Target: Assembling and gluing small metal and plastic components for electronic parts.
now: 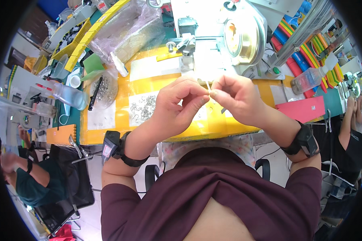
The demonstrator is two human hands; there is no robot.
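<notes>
I am watching both hands meeting above the yellow work mat (177, 86). The left hand (177, 105) is curling closed, thumb and forefinger pinching one end of a thin pale sliver (207, 85), a short stiff strip or wire whose material I cannot make out. The right hand (235, 96) is pinching closed too, its fingertips pressing against the left ones just under that sliver, which is sticking up between them, over the mat's far middle. Each wrist is wearing one black strapped band: the left wrist band (116, 148) and the right wrist band (303, 140), two in all.

Beneath the left hand a white paper sheet (142, 107) is carrying a scatter of small bent metal hooks, too many and too tangled to count. Left of it, a clear round tub (104, 89) is holding more glinting metal bits with a black pen leaning in it. Beyond the fingers, a shiny brass-coloured spool (241, 38) is sitting on a white machine (197, 24). Crinkled clear plastic bags (128, 30) are lying at the mat's far left corner. One clear plastic bottle (309, 78) is lying on its side at right, beside a flat red sheet (303, 108).
</notes>
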